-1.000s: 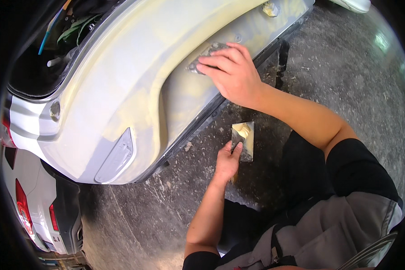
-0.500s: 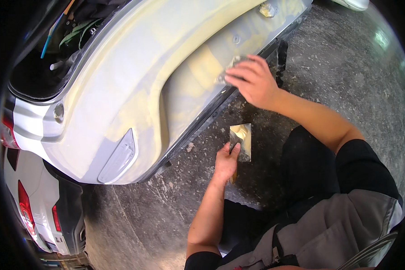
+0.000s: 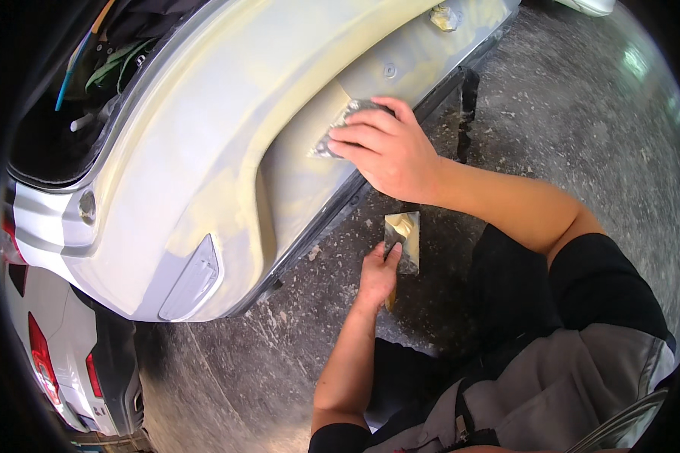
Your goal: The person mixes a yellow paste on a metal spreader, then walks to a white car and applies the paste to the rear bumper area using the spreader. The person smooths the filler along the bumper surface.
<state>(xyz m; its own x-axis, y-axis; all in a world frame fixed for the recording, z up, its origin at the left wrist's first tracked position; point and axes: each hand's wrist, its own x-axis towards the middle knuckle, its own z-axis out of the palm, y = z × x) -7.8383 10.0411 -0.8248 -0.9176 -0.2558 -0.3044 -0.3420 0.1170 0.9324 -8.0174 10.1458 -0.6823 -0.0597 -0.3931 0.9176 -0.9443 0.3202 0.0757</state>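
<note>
My right hand (image 3: 391, 151) grips a thin grey putty spreader (image 3: 325, 143) by its back edge. The spreader lies against the recessed lower panel of a car bumper (image 3: 170, 162), which is patched with pale yellow filler over grey and white. Lower down, over the floor, my left hand (image 3: 378, 278) is closed around a putty knife (image 3: 411, 255) with a wide metal blade. A dab of cream-yellow filler (image 3: 403, 225) sits on that blade, and part of the wooden handle shows below the fist.
Dark trim (image 3: 340, 200) runs along the bumper's lower edge, above a speckled concrete floor (image 3: 559, 113). At upper left is the car's opening (image 3: 49, 147), with a blue-tipped stick (image 3: 66, 83) in it. Another white car (image 3: 60, 340) stands at lower left.
My right hand has swept left and slightly down along the recessed panel with the spreader. My left hand keeps the putty knife in nearly the same place.
</note>
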